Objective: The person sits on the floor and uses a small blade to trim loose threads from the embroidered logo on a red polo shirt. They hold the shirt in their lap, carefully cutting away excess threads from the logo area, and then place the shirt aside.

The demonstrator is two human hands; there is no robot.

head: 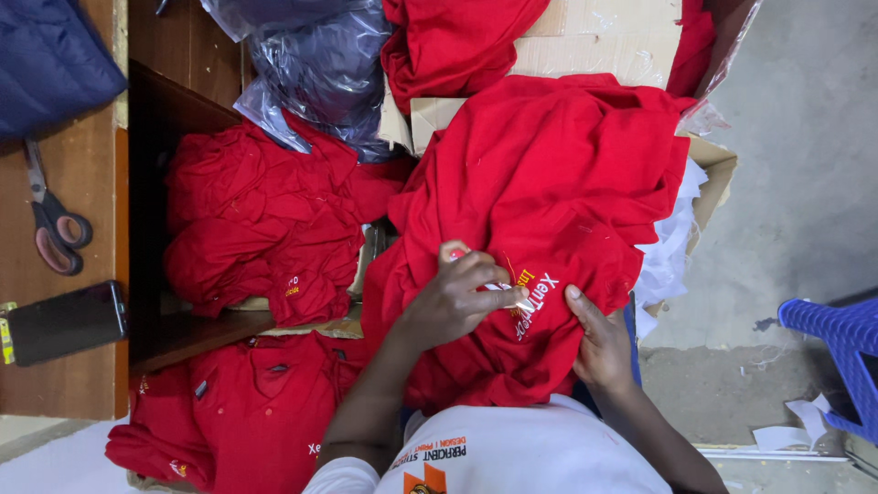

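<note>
Red shirt (558, 183) under both hands (462, 297)

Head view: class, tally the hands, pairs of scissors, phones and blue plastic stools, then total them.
Hands: 2, left hand and right hand, on the red shirt
Pairs of scissors: 1
Phone: 1
Blue plastic stool: 1
Total: 5
</note>
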